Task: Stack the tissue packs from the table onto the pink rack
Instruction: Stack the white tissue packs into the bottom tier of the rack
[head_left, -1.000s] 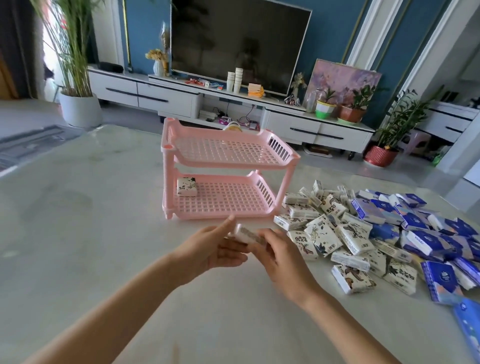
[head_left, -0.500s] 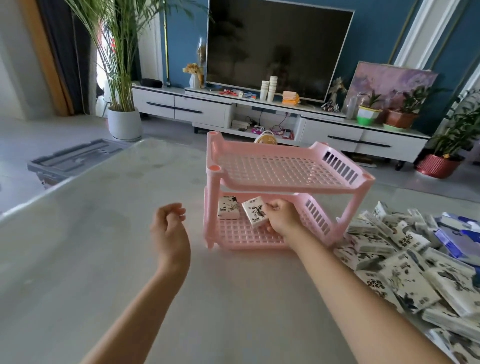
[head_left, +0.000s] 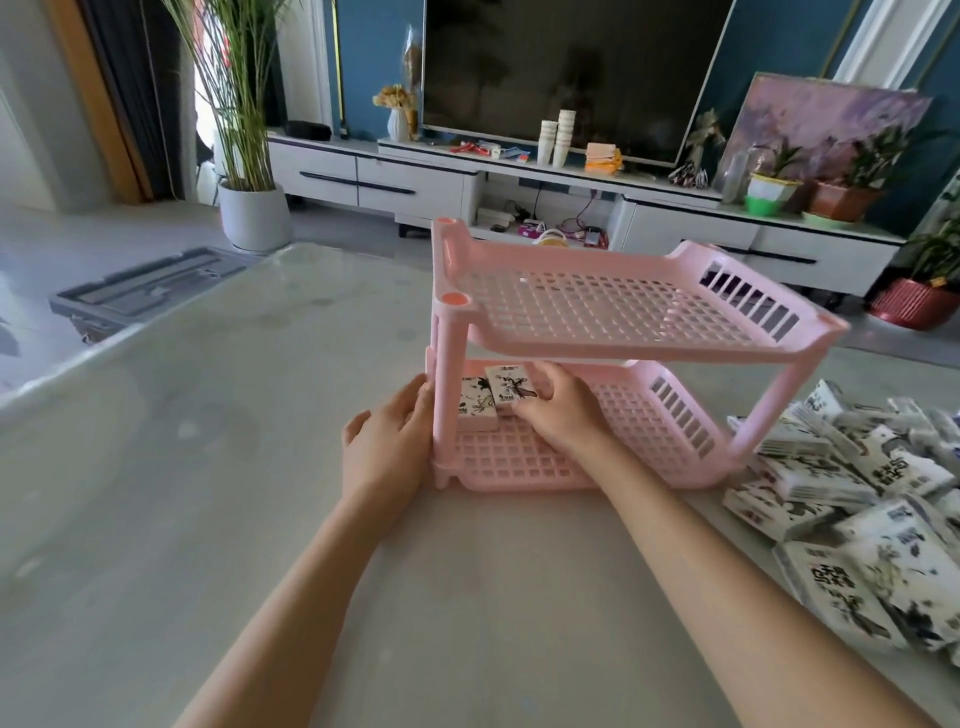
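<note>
A pink two-tier rack (head_left: 597, 312) stands on the pale table (head_left: 208, 467). On its lower shelf lies one white tissue pack (head_left: 475, 408) with black ink drawings. My right hand (head_left: 563, 415) reaches under the top shelf and grips a second tissue pack (head_left: 509, 389) right beside the first, tilted slightly. My left hand (head_left: 389, 447) rests with straight fingers against the rack's front left post. A heap of several more tissue packs (head_left: 857, 514) lies on the table to the right of the rack.
The top shelf of the rack is bare. Beyond the table's far edge stand a white TV cabinet (head_left: 519, 187), a potted plant (head_left: 249, 197) and a grey bin lid (head_left: 150, 286) on the floor.
My right hand has carried the pack deeper onto the lower shelf, next to the first pack. My left hand has moved from mid-air to the rack's front left post.
</note>
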